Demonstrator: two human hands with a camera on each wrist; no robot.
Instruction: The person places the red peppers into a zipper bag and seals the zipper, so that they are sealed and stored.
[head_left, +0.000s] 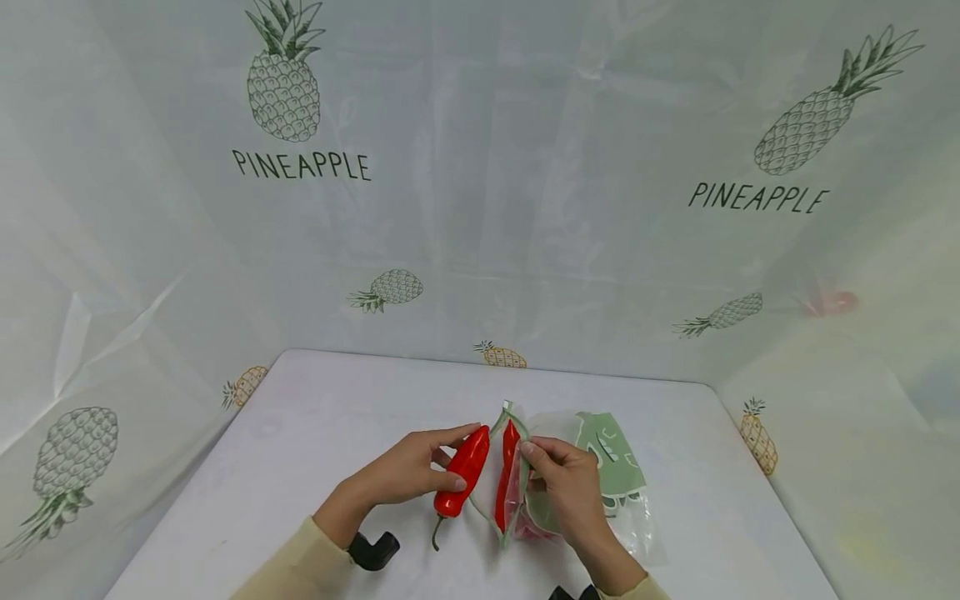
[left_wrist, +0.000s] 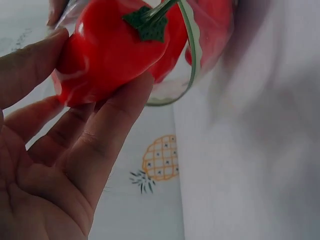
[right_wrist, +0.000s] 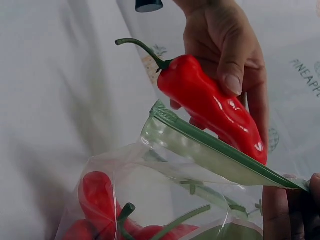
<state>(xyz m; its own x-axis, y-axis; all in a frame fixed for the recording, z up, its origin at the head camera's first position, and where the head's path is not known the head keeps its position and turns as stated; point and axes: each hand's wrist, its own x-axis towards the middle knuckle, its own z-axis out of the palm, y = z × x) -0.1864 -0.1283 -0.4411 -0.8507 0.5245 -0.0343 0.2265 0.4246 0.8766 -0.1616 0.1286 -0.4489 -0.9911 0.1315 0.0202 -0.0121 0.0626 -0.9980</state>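
My left hand (head_left: 408, 467) grips a shiny red chili pepper (head_left: 467, 468) with a green stem, thumb on one side and fingers on the other. Just to its right stands a clear zip bag (right_wrist: 135, 162) with a green zip edge, its mouth parted toward the pepper. My right hand (head_left: 570, 483) pinches the bag's rim between thumb and fingers. Inside the bag lie more red peppers (right_wrist: 97, 192) with green stems. In the left wrist view, the held pepper (left_wrist: 107, 50) is right beside the bag's green rim (left_wrist: 192, 60).
A white table (head_left: 337, 400) lies under both hands. Behind it hangs a pale sheet (head_left: 480, 208) printed with pineapples. The bag's green printed panel (head_left: 611, 454) spreads to the right of my right hand. A black wrist device (head_left: 373, 552) sits by the left sleeve.
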